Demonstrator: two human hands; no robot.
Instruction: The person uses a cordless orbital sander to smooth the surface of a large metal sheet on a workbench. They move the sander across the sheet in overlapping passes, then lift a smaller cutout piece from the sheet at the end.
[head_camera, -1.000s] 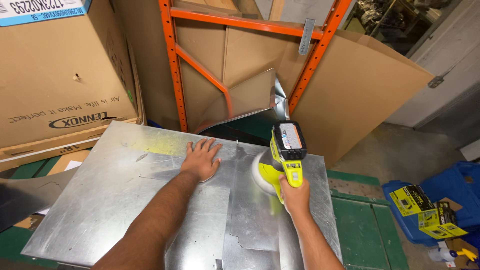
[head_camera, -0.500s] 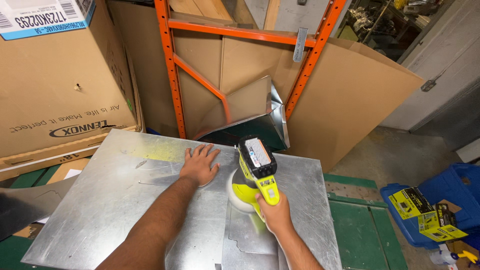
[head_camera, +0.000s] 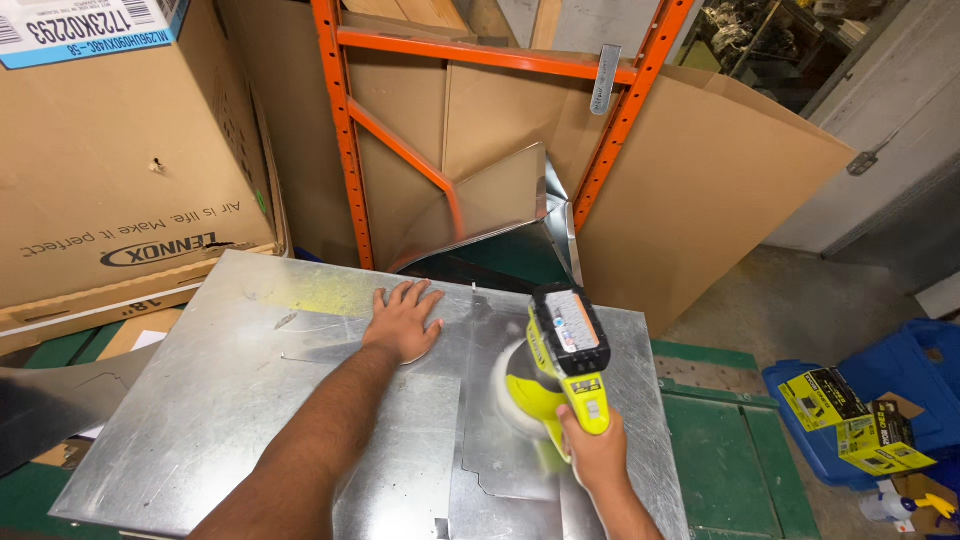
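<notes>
two hands at work on one big galvanized metal sheet (head_camera: 260, 400). left hand (head_camera: 405, 322) pressed flat on it, fingers spread and gripping nothing, likely to pin the sheet and stop it sliding or rattling. right hand (head_camera: 592, 450) wrapped tight round the handle of a yellow-green cordless sander (head_camera: 555, 375), battery pack on top, round pad set flat against the metal just right of the flat hand, tilted slightly toward the wearer. smaller cut piece of sheet (head_camera: 510, 460) lying on top under and near the pad, edges notched. sheet itself resting low over green floor panels (head_camera: 720, 470), sloping across most of the lower view. behind it, an orange rack frame (head_camera: 345, 150) with brown cardboard leaning inside, and a bent sheet-metal duct piece (head_camera: 500, 215) propped against it. large cardboard box (head_camera: 110, 150) to the left; blue tool case (head_camera: 905, 400) with yellow boxes (head_camera: 850, 420) off to the right, well apart.
</notes>
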